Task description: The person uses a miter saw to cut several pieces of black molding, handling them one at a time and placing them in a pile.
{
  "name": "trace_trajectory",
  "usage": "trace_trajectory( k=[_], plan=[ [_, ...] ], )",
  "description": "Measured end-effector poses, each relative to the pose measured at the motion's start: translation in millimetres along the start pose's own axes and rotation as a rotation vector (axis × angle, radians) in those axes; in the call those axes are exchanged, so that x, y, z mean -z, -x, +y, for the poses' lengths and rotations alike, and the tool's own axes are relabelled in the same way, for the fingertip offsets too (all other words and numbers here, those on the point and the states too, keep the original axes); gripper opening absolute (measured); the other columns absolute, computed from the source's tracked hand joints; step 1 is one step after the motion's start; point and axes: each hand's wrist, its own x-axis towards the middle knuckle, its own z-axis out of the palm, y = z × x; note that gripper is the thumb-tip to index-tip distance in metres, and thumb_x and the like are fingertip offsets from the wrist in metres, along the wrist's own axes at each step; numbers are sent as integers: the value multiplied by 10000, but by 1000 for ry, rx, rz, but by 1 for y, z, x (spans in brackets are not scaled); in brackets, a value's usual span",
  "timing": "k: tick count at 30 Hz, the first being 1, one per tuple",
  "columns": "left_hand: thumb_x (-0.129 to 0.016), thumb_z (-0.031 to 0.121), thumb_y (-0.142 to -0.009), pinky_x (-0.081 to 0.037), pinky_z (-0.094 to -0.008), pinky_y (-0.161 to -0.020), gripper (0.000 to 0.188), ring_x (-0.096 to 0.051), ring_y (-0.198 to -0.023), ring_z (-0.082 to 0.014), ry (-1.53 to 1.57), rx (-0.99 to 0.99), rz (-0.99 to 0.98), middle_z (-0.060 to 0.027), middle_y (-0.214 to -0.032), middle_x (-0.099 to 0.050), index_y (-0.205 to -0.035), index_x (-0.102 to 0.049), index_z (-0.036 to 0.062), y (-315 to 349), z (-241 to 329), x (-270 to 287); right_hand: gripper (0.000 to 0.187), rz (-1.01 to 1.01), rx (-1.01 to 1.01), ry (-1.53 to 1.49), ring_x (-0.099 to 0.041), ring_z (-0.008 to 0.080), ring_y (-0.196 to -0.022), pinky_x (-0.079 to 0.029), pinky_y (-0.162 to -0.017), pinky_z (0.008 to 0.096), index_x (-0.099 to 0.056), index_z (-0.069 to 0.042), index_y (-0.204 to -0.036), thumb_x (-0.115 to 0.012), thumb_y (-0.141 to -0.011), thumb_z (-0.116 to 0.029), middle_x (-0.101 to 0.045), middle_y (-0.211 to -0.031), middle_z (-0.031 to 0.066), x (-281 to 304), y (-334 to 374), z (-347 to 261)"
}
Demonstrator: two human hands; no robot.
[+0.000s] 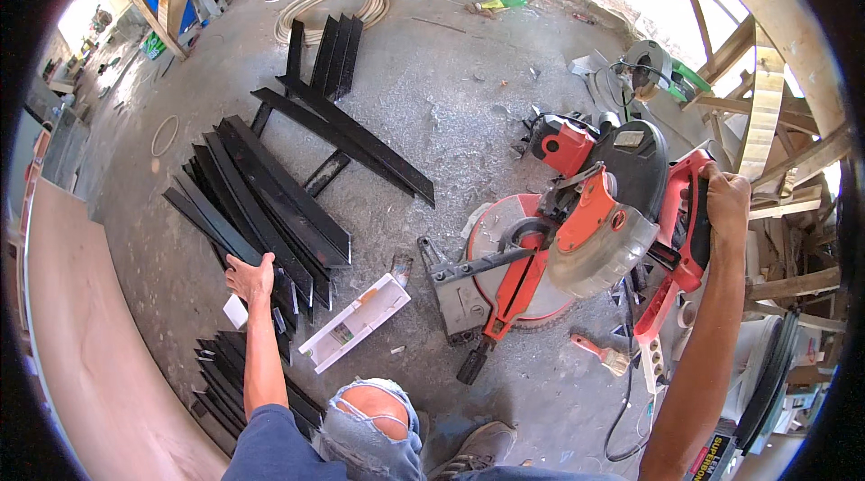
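Note:
At the left, my left hand [250,278] is closed on the near part of a black angle bar [209,218], at the edge of a pile of similar black bars [261,197] on the floor. My right hand [726,197] wraps round the black-and-red handle of a miter saw [590,238]. The saw stands on the floor to the right, its blade mostly covered by the guard. No bar lies across its red round base. A white open tray [356,323] sits between the pile and the saw.
More black bars [225,382] lie by my left leg, and others cross farther off. A paintbrush [604,355] and a power strip [651,364] with a cable are near the saw. Coiled hose [360,8], a green bottle [500,4], a cut-off machine [649,67] and wooden framing [766,103] surround the area.

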Motion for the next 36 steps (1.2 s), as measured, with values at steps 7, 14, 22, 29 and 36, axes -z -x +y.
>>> trace_trajectory(
  k=[7,14,22,29,36],
  plan=[
    [-801,316,-755,-514,-411,-854,498,-677,-933,-339,633,-411,-66,-185,-939,-712,-1093,-633,-9,26,102,-5,318,22,2,37,-595,141,-445,-468,-432,272,-642,-14,-705,-579,-934,-226,-655,-595,112,4,-9,9],
    [-787,702,-610,-484,-388,-990,1068,-612,-1154,-305,476,-65,-455,-264,-1207,-618,-1186,-568,-170,31,269,-150,373,100,49,127,-571,162,-446,-445,-460,342,-682,11,-683,-621,-914,-275,-631,-558,108,-5,-13,13],
    [-784,423,-698,-492,-412,-972,761,-567,-1170,-318,270,313,-279,-211,-1231,-544,-1204,-481,-57,93,327,-136,455,143,34,167,-635,220,-511,-489,-555,396,-686,66,-651,-667,-899,-315,-643,-560,142,0,9,-17],
    [-757,142,-694,-557,-477,-885,507,-634,-1041,-415,580,198,-303,-270,-1181,-539,-1097,-527,-61,47,282,-146,461,145,47,131,-667,263,-544,-514,-591,405,-663,70,-632,-666,-886,-315,-641,-568,178,-4,6,-7],
    [-810,122,-611,-540,-506,-860,552,-670,-955,-460,557,-81,-164,-278,-1006,-667,-1055,-521,-35,52,205,-71,486,173,71,245,-663,249,-537,-510,-586,409,-662,55,-622,-680,-892,-348,-656,-593,173,0,3,-6]
  ],
)
